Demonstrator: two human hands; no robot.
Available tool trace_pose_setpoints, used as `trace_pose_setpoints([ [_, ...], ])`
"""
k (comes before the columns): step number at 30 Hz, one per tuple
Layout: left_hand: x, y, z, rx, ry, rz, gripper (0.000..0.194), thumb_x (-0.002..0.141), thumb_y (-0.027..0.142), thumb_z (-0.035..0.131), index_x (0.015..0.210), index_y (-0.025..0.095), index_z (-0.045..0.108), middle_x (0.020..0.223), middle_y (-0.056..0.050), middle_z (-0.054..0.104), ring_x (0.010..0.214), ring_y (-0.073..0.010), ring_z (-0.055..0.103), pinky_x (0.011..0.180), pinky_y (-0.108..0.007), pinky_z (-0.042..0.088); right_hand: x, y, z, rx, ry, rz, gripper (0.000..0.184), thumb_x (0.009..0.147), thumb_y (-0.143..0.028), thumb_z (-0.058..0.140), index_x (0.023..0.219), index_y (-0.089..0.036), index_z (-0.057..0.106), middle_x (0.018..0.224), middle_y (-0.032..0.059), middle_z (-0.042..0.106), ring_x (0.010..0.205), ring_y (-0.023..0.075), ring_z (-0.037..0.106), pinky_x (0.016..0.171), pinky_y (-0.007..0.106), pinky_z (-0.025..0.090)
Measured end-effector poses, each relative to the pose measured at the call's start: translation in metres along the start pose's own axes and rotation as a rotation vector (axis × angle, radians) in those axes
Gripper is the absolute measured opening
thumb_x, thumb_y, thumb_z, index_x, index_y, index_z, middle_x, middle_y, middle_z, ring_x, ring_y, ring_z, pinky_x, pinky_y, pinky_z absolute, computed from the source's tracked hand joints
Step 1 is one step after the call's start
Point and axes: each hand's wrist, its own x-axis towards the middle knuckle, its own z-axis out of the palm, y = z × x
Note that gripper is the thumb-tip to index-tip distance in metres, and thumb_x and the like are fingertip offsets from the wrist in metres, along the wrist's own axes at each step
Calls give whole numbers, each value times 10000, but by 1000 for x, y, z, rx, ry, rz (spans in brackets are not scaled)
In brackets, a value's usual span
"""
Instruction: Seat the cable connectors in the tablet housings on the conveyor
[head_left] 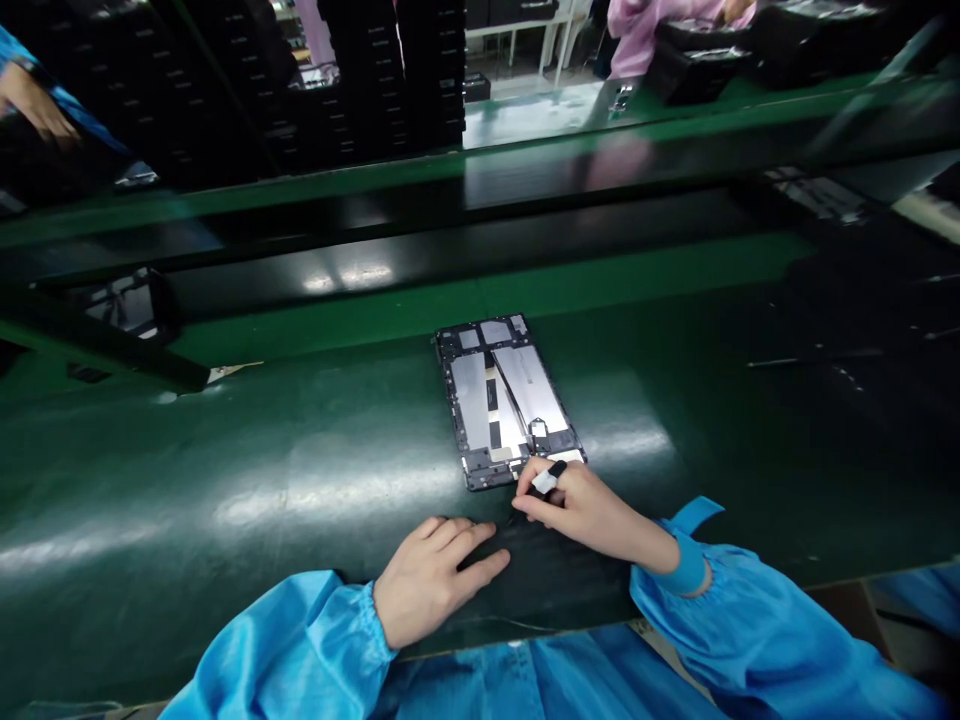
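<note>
An opened tablet (471, 400), its inside metal plates and dark frame showing, lies on the green work surface, slightly tilted from my view. My right hand (581, 505) is at its near right corner, thumb and fingers closed in a pinch. What they hold is too small or hidden to make out. A white and black wrap (549, 477) shows at one finger. From near this hand a thin dark strip (511, 392) runs slantwise over the tablet; whether it is held I cannot tell. My left hand (442, 575) rests flat on the surface, fingers stretched, apart from the tablet.
A green bench mat (300, 440) spreads around the tablet. Behind it runs a raised ledge (420, 250) with stacked black trays (360, 90) above. Another device part (127, 305) is at left, dark items (855, 330) at right. Other people's arms (37, 105) show beyond.
</note>
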Motion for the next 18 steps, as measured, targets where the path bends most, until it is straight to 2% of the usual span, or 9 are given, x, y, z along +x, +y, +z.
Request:
trace_pose_setpoints([
  [5, 2, 3, 1, 0, 34, -50, 252, 953, 268, 501, 1161, 281, 645, 1205, -31, 566, 1006, -164, 496, 797, -295, 398, 3, -1, 1, -120, 25, -40, 164, 881, -333, 607, 867, -170, 606, 697, -7, 616, 618, 128, 576, 566, 235, 381],
  [13, 1, 0, 1, -38, 35, -5, 260, 945, 261, 515, 1171, 276, 642, 1208, -37, 573, 1021, -166, 499, 792, -287, 401, 1, 1, 5, -106, -4, -24, 168, 883, -334, 605, 858, -168, 603, 746, 2, 642, 655, 136, 617, 606, 240, 409],
  [18, 2, 1, 0, -36, 41, -26, 252, 947, 280, 512, 1161, 285, 645, 1189, -36, 573, 1014, -166, 504, 798, -284, 409, 3, 0, 7, -99, -15, -12, 156, 874, -319, 616, 841, -168, 595, 732, -1, 645, 667, 142, 619, 611, 241, 405],
])
